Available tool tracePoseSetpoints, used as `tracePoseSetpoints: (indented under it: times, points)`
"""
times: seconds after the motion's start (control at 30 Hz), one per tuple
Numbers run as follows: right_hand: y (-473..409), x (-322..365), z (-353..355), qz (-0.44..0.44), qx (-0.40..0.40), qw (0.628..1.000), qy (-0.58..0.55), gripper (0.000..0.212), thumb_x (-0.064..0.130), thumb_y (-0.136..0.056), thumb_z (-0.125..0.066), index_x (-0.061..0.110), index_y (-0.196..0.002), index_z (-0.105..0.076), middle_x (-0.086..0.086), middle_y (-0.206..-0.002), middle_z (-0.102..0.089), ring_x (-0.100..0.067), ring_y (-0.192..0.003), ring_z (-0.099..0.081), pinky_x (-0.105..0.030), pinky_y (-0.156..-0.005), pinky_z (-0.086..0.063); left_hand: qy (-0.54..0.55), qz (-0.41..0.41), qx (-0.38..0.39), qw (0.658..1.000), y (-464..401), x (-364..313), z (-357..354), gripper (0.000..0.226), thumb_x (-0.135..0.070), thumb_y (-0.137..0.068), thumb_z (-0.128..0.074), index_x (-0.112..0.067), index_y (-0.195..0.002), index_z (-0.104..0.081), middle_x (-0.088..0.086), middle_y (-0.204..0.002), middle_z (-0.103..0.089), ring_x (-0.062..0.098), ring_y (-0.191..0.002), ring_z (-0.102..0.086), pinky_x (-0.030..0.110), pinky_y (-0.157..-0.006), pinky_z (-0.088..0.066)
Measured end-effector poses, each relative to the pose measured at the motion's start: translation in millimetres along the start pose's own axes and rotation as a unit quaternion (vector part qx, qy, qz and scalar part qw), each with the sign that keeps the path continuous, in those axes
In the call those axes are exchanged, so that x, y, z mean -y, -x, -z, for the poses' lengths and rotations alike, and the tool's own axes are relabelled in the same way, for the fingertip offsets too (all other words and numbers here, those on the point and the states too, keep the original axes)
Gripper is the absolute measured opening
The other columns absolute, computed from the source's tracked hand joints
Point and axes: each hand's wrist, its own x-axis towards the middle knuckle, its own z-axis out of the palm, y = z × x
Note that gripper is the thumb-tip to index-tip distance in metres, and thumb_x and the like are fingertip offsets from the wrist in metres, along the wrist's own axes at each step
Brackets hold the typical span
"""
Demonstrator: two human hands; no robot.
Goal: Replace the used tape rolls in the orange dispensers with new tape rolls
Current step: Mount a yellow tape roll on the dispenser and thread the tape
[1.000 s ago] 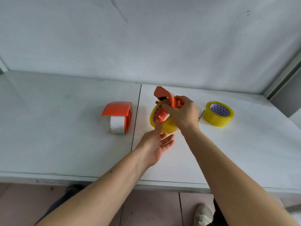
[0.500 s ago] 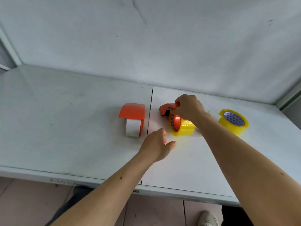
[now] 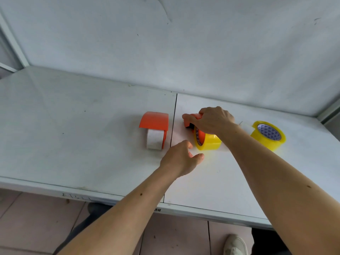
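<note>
An orange dispenser (image 3: 189, 120) loaded with a yellow tape roll (image 3: 209, 142) stands on the white table (image 3: 73, 126) just right of the centre seam. My right hand (image 3: 214, 119) grips its orange top from above. My left hand (image 3: 182, 159) hovers just in front of that roll, fingers loosely apart, holding nothing. A second orange dispenser (image 3: 154, 120) holding a white, nearly spent roll (image 3: 154, 139) stands left of the seam. A loose yellow tape roll (image 3: 268, 135) lies tilted at the right.
A grey-white wall (image 3: 184, 43) rises behind the table. A metal frame post (image 3: 12, 39) stands at the far left. The table's front edge (image 3: 110, 196) runs below my arms, with tiled floor and a shoe (image 3: 235, 243) underneath.
My right hand has lowered the dispenser with the yellow roll from the air onto the table. My left hand has let go of the roll and drawn back slightly.
</note>
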Motion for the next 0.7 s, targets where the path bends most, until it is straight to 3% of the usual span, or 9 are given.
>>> tracePoseSetpoints:
  times: [0.1,0.2,0.3,0.43,0.5,0.6,0.7]
  points:
    - [2,0,1,0.006,-0.011,1.000,0.019,0.080,0.087,-0.076,-0.024,0.019,-0.096,-0.063,-0.008,-0.097,-0.062,-0.030,-0.090,-0.057,-0.032,-0.068,-0.042,-0.003,0.002,0.003,1.000,0,0,0,0.058,-0.052,-0.090,-0.056,-0.015,-0.134,-0.048,-0.003,-0.115,-0.068,0.017,-0.110,-0.060,0.034,-0.092,-0.048]
    - [0,3,4,0.018,-0.017,0.999,0.042,0.060,0.063,-0.090,-0.030,0.014,-0.100,-0.063,-0.009,-0.092,-0.060,-0.030,-0.081,-0.054,-0.030,-0.062,-0.039,0.007,0.006,0.004,1.000,1,1,1,0.058,-0.052,-0.090,-0.056,-0.015,-0.133,-0.049,-0.003,-0.113,-0.067,0.017,-0.108,-0.060,0.035,-0.092,-0.049]
    - [-5,5,10,0.032,0.002,0.997,0.067,0.055,0.054,-0.092,-0.029,0.014,-0.109,-0.063,-0.009,-0.094,-0.058,-0.030,-0.083,-0.055,-0.031,-0.063,-0.038,0.031,0.010,-0.001,0.999,3,2,0,0.055,-0.050,-0.089,-0.058,-0.015,-0.130,-0.051,-0.003,-0.105,-0.068,0.016,-0.103,-0.062,0.038,-0.093,-0.051]
    - [-7,2,22,0.044,0.082,0.993,0.072,0.053,0.056,-0.090,-0.035,0.019,-0.120,-0.058,-0.008,-0.114,-0.058,-0.027,-0.097,-0.053,-0.034,-0.075,-0.042,0.033,0.006,-0.009,0.999,3,1,-2,0.053,-0.050,-0.089,-0.059,-0.014,-0.128,-0.053,-0.003,-0.100,-0.068,0.017,-0.100,-0.063,0.039,-0.091,-0.052]
    - [-5,0,26,0.052,0.145,0.986,0.061,0.062,0.069,-0.080,-0.047,0.022,-0.119,-0.056,-0.004,-0.116,-0.058,-0.025,-0.102,-0.054,-0.036,-0.080,-0.046,0.030,0.004,-0.008,0.999,3,0,-2,0.053,-0.051,-0.089,-0.059,-0.015,-0.126,-0.053,-0.003,-0.100,-0.068,0.017,-0.099,-0.063,0.039,-0.090,-0.052]
    - [2,1,32,0.065,0.180,0.981,0.044,0.082,0.093,-0.064,-0.040,0.025,-0.107,-0.059,-0.001,-0.112,-0.059,-0.023,-0.102,-0.055,-0.039,-0.088,-0.047,0.028,0.004,-0.009,1.000,3,-1,-1,0.053,-0.052,-0.088,-0.059,-0.015,-0.125,-0.054,-0.004,-0.098,-0.066,0.016,-0.099,-0.063,0.038,-0.089,-0.052]
    - [7,4,33,0.050,0.182,0.982,-0.005,0.060,0.089,-0.076,-0.027,0.033,-0.073,-0.050,-0.002,-0.109,-0.050,-0.024,-0.104,-0.045,-0.043,-0.101,-0.040,0.033,0.004,-0.005,0.999,3,0,-1,0.053,-0.052,-0.089,-0.059,-0.014,-0.126,-0.054,-0.005,-0.097,-0.066,0.016,-0.099,-0.063,0.037,-0.089,-0.052]
